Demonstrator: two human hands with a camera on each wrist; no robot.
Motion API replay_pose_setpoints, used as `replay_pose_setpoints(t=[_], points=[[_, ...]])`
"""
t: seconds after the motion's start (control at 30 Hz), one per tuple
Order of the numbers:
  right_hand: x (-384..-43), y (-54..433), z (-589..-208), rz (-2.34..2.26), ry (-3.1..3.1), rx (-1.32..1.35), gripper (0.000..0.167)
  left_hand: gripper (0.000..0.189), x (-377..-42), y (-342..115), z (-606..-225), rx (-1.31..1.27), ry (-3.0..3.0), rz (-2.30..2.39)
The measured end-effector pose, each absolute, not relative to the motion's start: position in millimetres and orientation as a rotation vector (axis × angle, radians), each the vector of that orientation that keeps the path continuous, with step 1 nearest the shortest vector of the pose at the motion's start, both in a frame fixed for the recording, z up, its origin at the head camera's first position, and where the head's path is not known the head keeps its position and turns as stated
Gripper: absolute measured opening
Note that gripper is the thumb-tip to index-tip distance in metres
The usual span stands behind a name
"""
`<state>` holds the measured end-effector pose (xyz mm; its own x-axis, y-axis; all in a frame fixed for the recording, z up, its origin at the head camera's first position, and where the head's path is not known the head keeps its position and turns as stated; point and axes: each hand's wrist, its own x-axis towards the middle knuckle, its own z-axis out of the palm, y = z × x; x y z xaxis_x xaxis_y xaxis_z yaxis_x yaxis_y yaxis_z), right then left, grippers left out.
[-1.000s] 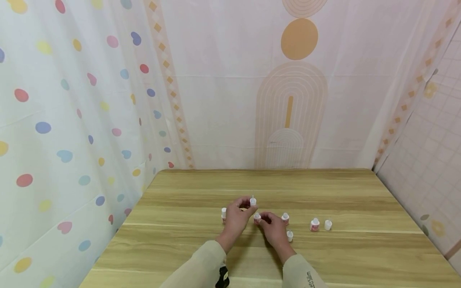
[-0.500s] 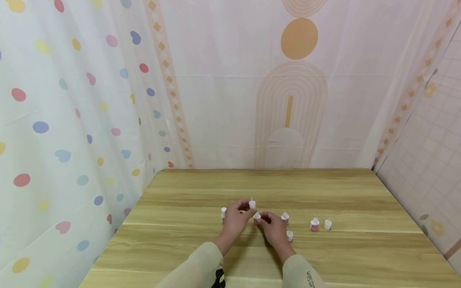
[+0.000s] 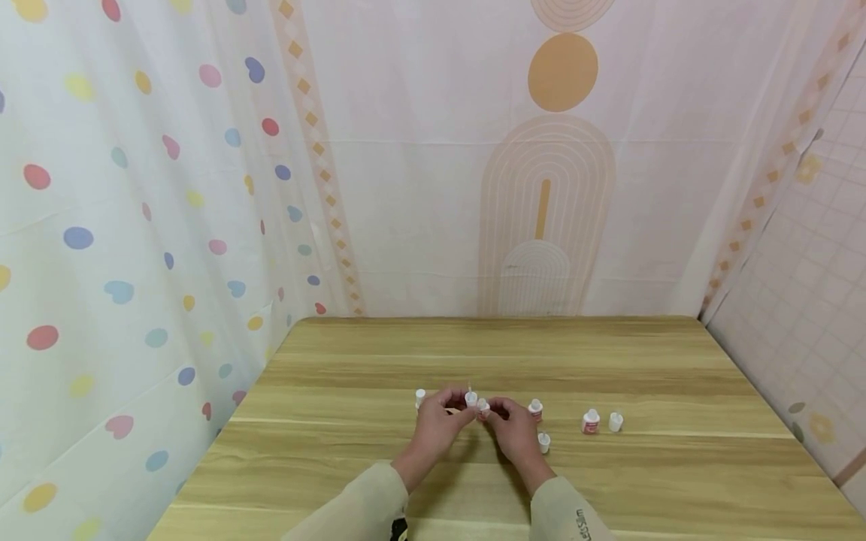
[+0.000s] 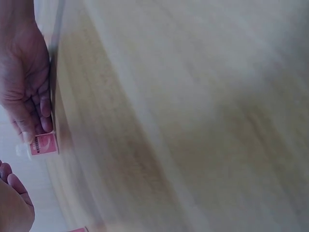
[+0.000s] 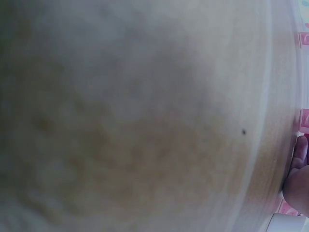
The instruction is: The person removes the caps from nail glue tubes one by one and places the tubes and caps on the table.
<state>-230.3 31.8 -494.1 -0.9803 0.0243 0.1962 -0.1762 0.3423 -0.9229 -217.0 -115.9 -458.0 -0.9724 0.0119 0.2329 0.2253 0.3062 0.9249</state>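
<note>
Pinching, left side: we saw the left hand point(image 3: 438, 425) holding an upturned cap point(image 3: 471, 401) between thumb and fingers, thin stem upward, low over the table point(image 3: 365, 361) and just beside the small bottle point(image 3: 483, 411).
Bottle grip: the right hand point(image 3: 516, 434) had its fingertips narrow on that bottle, which looked upright, its neck uncapped; we could not tell whether its base touched the wood.
Neighbours: we found a middle bottle point(image 3: 535, 410) and a right-hand bottle point(image 3: 591, 422), both uncapped, plus a front cap point(image 3: 544, 443) and a far cap point(image 3: 616, 422) standing stem up; a left-hand bottle point(image 3: 420, 396) was partly hidden behind the left hand.
Cap care: we judged that good handling meant pinching only the cap's sides, clear of the stem, and keeping its flat top level.
Bottle care: we thought a light, steady hold mattered most, since the open neck could have spilled if tipped.
</note>
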Motion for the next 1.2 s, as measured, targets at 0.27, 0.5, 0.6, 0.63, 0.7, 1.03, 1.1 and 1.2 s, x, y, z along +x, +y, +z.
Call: replay_pose_setpoints(t=[0.27,0.5,0.6,0.63,0.7,1.03,1.1,1.2], points=[[-230.9,31.8,-494.0,1.698,-2.45,0.108,0.014,0.018,-214.2,-118.6,-463.4,-0.234,-2.411,-1.737],[-233.0,31.9,-496.1,1.678,-2.46,0.104,0.014,0.018,-212.2,-120.4,-467.7,-0.233,-2.445,-1.737],[-233.0,32.1,-496.4,1.667,-2.458,0.099,0.014,0.017,-211.6,-120.8,-469.8,-0.245,-2.462,-1.719],[-233.1,32.0,-496.5,1.669,-2.459,0.091,0.014,0.016,-211.4,-120.9,-470.3,-0.249,-2.465,-1.719],[-233.2,31.9,-496.2,1.664,-2.458,0.093,0.014,0.016,-211.3,-121.2,-471.5,-0.263,-2.468,-1.714],[-232.8,32.2,-496.8,1.692,-2.451,0.081,0.013,0.017,-211.8,-122.8,-479.6,-0.304,-2.488,-1.724],[-232.6,32.2,-496.6,1.681,-2.453,0.088,0.013,0.017,-211.1,-123.3,-480.5,-0.311,-2.497,-1.729],[-232.4,31.8,-496.2,1.684,-2.448,0.091,0.013,0.017,-210.0,-124.3,-481.6,-0.356,-2.504,-1.719]])
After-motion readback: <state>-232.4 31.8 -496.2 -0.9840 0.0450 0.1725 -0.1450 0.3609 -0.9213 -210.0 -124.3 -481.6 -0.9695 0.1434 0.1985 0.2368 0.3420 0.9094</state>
